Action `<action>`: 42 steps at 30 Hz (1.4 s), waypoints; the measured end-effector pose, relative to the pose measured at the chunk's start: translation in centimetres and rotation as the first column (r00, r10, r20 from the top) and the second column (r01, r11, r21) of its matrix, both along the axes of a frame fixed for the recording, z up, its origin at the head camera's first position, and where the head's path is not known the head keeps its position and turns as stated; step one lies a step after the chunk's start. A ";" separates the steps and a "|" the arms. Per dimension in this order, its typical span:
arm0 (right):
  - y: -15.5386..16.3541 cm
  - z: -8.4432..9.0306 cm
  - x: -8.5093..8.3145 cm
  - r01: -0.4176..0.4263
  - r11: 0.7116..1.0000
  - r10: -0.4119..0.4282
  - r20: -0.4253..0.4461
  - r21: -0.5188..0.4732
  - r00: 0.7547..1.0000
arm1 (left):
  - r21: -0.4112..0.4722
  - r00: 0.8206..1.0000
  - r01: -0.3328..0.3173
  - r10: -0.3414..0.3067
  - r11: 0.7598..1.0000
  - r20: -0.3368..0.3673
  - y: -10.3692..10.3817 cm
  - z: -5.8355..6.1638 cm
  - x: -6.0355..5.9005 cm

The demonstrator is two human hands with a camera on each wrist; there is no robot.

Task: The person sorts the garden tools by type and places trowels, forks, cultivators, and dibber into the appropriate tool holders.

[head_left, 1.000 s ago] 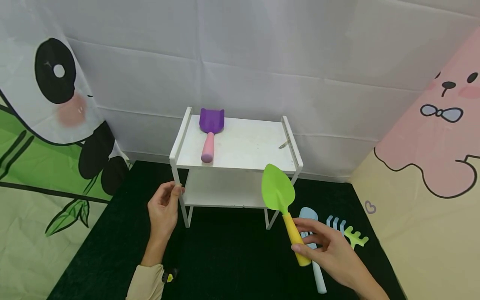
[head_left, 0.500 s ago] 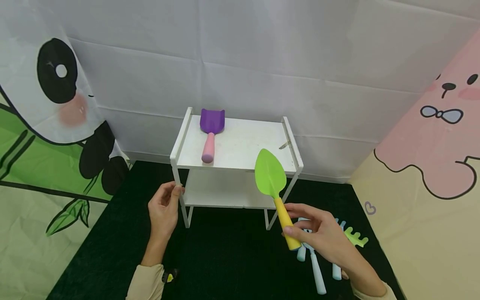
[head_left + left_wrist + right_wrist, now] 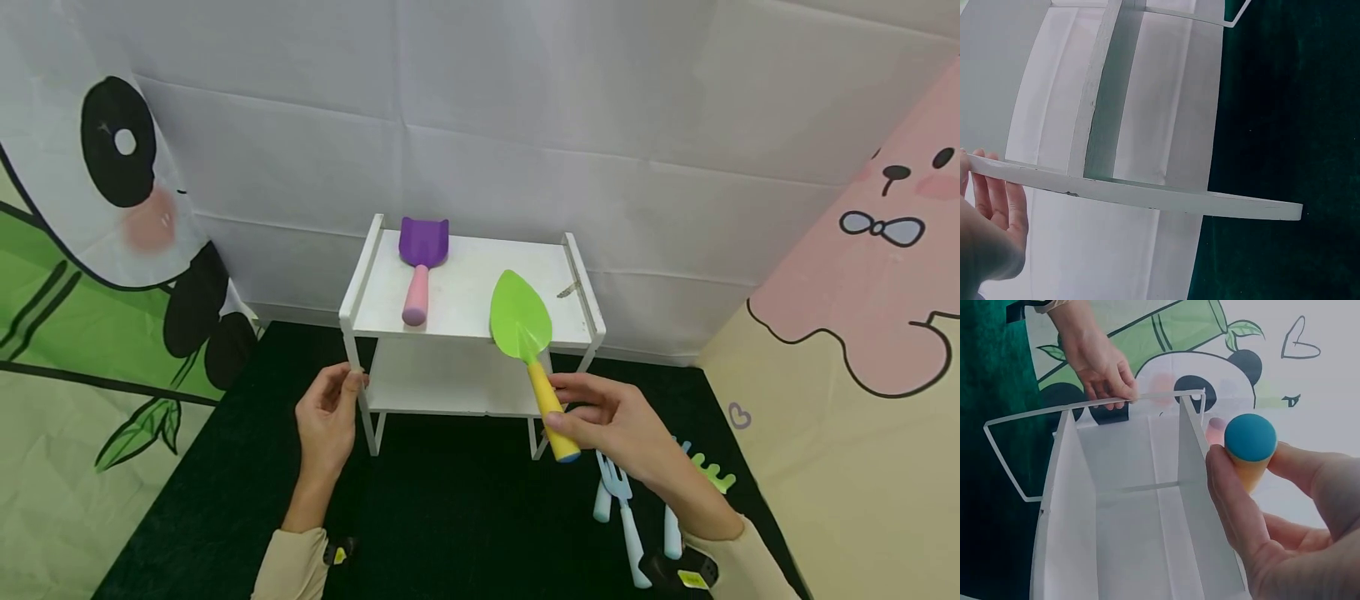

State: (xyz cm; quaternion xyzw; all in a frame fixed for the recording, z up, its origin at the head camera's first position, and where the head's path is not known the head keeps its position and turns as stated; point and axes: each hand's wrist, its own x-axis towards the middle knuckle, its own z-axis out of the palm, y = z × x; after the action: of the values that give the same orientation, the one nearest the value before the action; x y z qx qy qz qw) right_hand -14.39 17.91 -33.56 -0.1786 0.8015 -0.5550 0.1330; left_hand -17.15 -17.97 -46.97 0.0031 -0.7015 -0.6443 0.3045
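My right hand [image 3: 611, 429] pinches the yellow handle of a toy trowel [image 3: 522, 321] between thumb and fingers. Its green blade points up and away, overlapping the front right of the white shelf's top board [image 3: 472, 283] in the head view. From the right wrist, the handle's blue end [image 3: 1250, 437] faces the camera. My left hand [image 3: 328, 417] pinches the shelf's front left leg just below the top board; the left wrist view shows its fingers [image 3: 999, 197] around that white bar. A purple toy shovel [image 3: 423, 242] with a pink handle lies on the top board's left side.
Pale blue toy forks [image 3: 622, 500] and a green toy rake [image 3: 716, 475] lie on the dark green cloth [image 3: 465, 508] at the right, partly behind my right forearm. A lower board [image 3: 442, 379] spans the shelf. White fabric [image 3: 480, 108] hangs behind it.
My right hand has carried the trowel left and forward, from above the blue tools to the shelf's front right. My left hand has stayed on the leg.
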 end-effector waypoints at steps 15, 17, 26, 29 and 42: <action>-2.1 2.2 -3.1 0.009 0.999 -0.009 0.008 0.043 1.000 | 0.003 1.000 0.006 -0.006 1.000 -0.025 0.1 0.0 -0.1; -2.3 2.5 -3.5 0.003 0.999 -0.003 0.010 0.047 1.000 | 0.004 1.000 0.012 -0.012 1.000 -0.026 0.1 0.0 -0.1; -3.4 3.7 -5.0 0.039 0.995 -0.043 0.042 0.090 0.998 | 0.000 0.999 0.011 -0.011 1.000 -0.040 0.0 -0.2 -0.1; -3.8 4.0 -5.5 0.046 0.996 -0.050 0.055 0.080 0.997 | -0.003 0.999 0.012 -0.012 1.000 -0.039 0.0 -0.3 -0.1; -5.4 5.1 -8.0 0.069 0.996 -0.073 0.098 0.049 0.992 | 0.013 1.000 0.012 -0.012 1.000 -0.028 0.1 -0.3 -0.3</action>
State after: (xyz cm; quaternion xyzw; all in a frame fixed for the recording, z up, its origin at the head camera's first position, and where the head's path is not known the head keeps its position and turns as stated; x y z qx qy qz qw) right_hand -22.35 12.47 -28.49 -0.1188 0.8123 -0.5490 0.1570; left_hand -17.46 -17.91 -47.29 -0.0080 -0.6931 -0.6506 0.3101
